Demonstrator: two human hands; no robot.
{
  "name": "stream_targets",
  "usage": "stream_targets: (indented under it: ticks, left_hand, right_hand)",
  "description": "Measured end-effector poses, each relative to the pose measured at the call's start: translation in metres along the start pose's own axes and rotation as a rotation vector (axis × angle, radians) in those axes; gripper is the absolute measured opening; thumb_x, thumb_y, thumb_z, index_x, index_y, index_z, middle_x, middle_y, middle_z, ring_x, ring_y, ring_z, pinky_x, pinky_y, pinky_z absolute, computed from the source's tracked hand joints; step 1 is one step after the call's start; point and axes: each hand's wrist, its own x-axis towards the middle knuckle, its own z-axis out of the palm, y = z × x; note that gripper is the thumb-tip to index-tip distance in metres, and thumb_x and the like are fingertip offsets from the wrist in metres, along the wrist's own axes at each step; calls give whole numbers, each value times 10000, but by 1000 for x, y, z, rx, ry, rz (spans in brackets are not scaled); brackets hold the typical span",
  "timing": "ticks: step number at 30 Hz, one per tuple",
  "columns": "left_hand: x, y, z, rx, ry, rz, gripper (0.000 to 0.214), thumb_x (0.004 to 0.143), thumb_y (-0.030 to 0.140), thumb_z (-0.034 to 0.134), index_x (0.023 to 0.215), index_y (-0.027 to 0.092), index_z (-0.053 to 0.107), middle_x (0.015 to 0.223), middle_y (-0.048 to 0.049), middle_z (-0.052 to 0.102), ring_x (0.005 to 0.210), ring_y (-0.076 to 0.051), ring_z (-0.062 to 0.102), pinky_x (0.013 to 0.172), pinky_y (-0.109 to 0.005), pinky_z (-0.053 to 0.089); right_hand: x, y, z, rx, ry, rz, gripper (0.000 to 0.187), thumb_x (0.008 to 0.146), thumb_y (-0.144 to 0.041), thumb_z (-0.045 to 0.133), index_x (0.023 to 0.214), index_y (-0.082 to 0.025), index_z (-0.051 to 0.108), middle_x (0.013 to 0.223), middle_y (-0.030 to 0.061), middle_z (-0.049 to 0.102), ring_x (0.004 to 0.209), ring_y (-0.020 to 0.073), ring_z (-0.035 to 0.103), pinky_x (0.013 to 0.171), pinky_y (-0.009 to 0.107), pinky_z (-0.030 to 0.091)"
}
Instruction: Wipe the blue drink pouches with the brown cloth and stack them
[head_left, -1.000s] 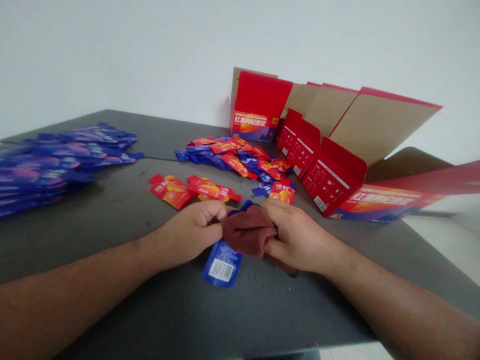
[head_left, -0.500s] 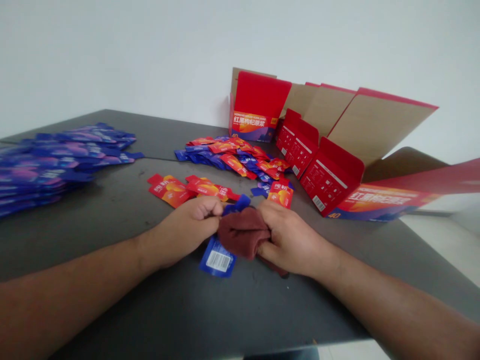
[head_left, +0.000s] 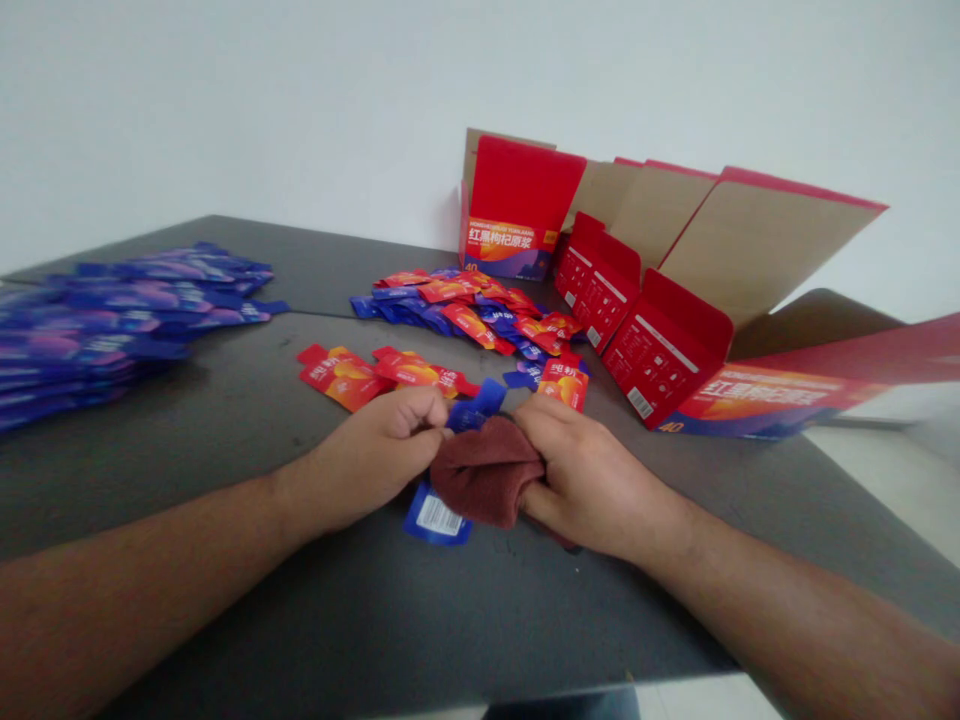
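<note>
My left hand (head_left: 367, 460) and my right hand (head_left: 592, 490) meet in front of me over the dark table, both closed on a folded maroon microfiber cloth (head_left: 487, 472). A blue sachet (head_left: 436, 518) is wrapped in the cloth. Its barcode end sticks out below and its blue top (head_left: 478, 403) shows above. My left fingers pinch the cloth's edge and the sachet together. Red sachets (head_left: 345, 377) lie just beyond my left hand, and another red sachet (head_left: 564, 385) lies beyond my right.
A large stack of blue-purple sachets (head_left: 127, 320) lies at the left. A heap of red and blue sachets (head_left: 457, 312) lies at the middle back. Open red cardboard cartons (head_left: 660, 340) stand at the right, near the table's right edge. A white wall rises behind.
The blue sachet has shifted upward within the cloth, so less of its barcode end shows below. Both hands have moved slightly up the picture, still holding the cloth.
</note>
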Motion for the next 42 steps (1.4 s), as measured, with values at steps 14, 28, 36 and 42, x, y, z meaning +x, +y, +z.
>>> stream_targets:
  ticks: [14, 28, 36, 42]
  left_hand:
    - [-1, -7, 4, -96, 26, -18, 214, 912, 303, 603, 745, 206, 509, 656, 50, 505, 586, -113, 450, 542, -235, 366]
    - [-3, -6, 1, -14, -83, 35, 217, 906, 316, 604, 748, 206, 504, 684, 38, 551, 611, -124, 512, 561, -252, 401]
    - [-3, -3, 5, -71, -44, 0, 209, 914, 328, 614, 762, 200, 548, 717, 26, 600, 633, -126, 526, 572, -256, 412]
    - [-1, -2, 5, -41, 72, -16, 221, 909, 297, 601, 736, 200, 503, 674, 56, 485, 611, -107, 441, 567, -246, 381]
  right_hand:
    - [-1, -5, 2, 96, -77, -31, 162, 807, -109, 666, 910, -207, 590, 928, 29, 629, 898, 197, 599, 772, 307, 479]
    - [6, 15, -7, 3, 204, 189, 131, 823, -156, 676, 929, -200, 613, 919, 40, 651, 869, 219, 622, 759, 330, 474]
    - [1, 7, -3, 60, 83, 18, 180, 775, -100, 665, 865, -210, 555, 860, 11, 592, 821, 185, 571, 707, 292, 442]
    - [-4, -13, 1, 160, -174, -209, 98, 888, -150, 678, 973, -180, 639, 938, 21, 621, 875, 166, 583, 747, 277, 462]
